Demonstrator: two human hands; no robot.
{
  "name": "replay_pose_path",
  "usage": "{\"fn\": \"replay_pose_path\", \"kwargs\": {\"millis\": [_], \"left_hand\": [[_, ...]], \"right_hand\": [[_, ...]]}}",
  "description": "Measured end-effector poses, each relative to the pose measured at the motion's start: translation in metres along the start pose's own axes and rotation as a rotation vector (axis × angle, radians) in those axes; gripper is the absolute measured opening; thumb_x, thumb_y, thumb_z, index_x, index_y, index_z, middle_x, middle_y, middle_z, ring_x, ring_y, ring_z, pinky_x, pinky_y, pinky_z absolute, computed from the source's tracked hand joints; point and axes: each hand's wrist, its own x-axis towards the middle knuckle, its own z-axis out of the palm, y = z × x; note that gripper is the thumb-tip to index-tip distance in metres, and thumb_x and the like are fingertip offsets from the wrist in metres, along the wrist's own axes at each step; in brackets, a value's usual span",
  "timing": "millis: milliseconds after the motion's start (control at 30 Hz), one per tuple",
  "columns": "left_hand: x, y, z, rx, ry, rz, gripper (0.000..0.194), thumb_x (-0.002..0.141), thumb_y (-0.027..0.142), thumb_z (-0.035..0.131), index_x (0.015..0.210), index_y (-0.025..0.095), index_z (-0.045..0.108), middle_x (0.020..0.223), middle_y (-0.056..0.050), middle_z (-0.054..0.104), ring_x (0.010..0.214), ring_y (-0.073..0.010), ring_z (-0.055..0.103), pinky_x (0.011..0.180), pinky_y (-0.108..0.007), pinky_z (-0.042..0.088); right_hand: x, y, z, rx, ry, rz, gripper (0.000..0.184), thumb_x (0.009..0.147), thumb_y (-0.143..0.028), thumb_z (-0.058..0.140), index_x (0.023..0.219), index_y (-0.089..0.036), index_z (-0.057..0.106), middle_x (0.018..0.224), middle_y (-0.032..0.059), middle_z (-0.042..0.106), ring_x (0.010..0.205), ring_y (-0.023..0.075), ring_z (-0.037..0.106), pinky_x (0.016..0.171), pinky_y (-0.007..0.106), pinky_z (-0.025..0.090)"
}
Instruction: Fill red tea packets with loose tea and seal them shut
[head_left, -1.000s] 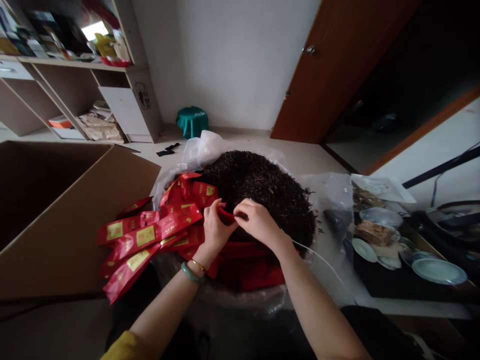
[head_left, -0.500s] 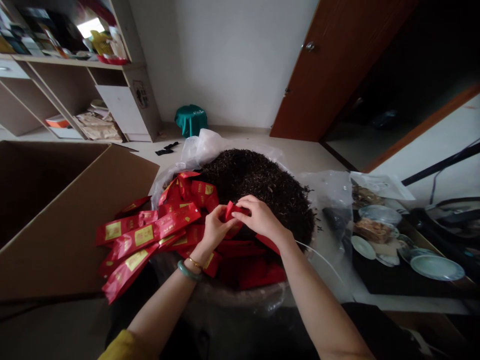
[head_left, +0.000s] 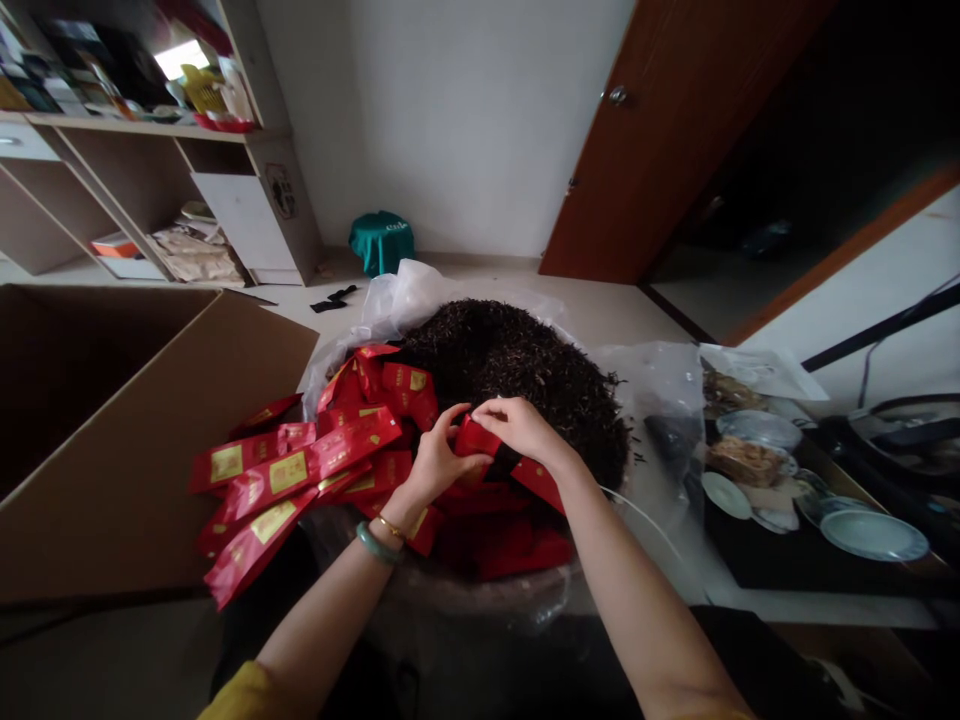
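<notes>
Between my two hands is a small red packet [head_left: 475, 437], held over the near side of a heap of dark loose tea leaves [head_left: 517, 350]. My left hand [head_left: 441, 460] wraps round its left side, thumb along the near face. The fingers of my right hand [head_left: 519, 428] pinch its upper edge. Several red packets with gold labels [head_left: 289, 472] lie piled to the left of my hands. More red packets [head_left: 502, 540] lie below my hands, partly in shadow.
An open cardboard box [head_left: 172, 450] stands at the left. Clear plastic sheeting [head_left: 405, 295] surrounds the heap. On the right, a dark tray [head_left: 780, 560] carries dishes and a clear tub [head_left: 750, 445]. A teal-covered bin [head_left: 382, 243] is by the wall.
The red packet has turned and more of its face shows. My left hand has opened wider around it, and my right fingers have shifted to its upper edge.
</notes>
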Motion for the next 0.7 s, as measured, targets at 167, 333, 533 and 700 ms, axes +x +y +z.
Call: {"fn": "replay_pose_path", "kwargs": {"millis": [167, 333, 533, 700], "left_hand": [[-0.002, 0.002, 0.0, 0.046, -0.084, 0.044, 0.102, 0.05, 0.032, 0.086, 0.138, 0.02, 0.037, 0.074, 0.001, 0.071, 0.069, -0.0186, 0.067, 0.069, -0.028, 0.052], [-0.003, 0.003, -0.001, 0.043, -0.126, 0.032, 0.109, 0.049, 0.033, 0.086, 0.142, 0.019, 0.031, 0.078, 0.0, 0.072, 0.068, -0.0182, 0.065, 0.071, -0.028, 0.051], [-0.002, 0.001, 0.0, -0.045, 0.036, 0.022, 0.094, 0.056, 0.035, 0.083, 0.138, 0.018, 0.038, 0.068, 0.003, 0.068, 0.063, -0.0153, 0.063, 0.065, -0.025, 0.05], [0.003, -0.001, -0.002, -0.095, 0.303, 0.037, 0.043, 0.069, 0.04, 0.073, 0.104, 0.018, 0.063, 0.07, 0.0, 0.065, 0.064, -0.0143, 0.06, 0.063, -0.023, 0.047]], "right_hand": [[0.0, 0.0, -0.009, 0.04, -0.252, 0.008, 0.02, 0.07, -0.019, 0.062, 0.085, -0.017, 0.075, 0.078, 0.002, 0.075, 0.073, 0.0183, 0.067, 0.066, 0.025, 0.049], [-0.001, -0.003, -0.002, -0.054, -0.143, -0.002, 0.013, 0.065, -0.014, 0.059, 0.069, -0.017, 0.072, 0.062, -0.001, 0.07, 0.059, 0.0135, 0.062, 0.054, 0.021, 0.044], [-0.003, 0.007, -0.011, 0.15, 0.213, 0.082, 0.008, 0.067, -0.026, 0.06, 0.067, -0.018, 0.058, 0.06, -0.0014, 0.063, 0.056, 0.013, 0.06, 0.046, 0.02, 0.046], [-0.009, 0.015, -0.011, 0.27, 0.269, 0.175, 0.016, 0.066, -0.032, 0.062, 0.064, -0.019, 0.052, 0.058, -0.0007, 0.061, 0.054, 0.0135, 0.061, 0.041, 0.019, 0.045]]}}
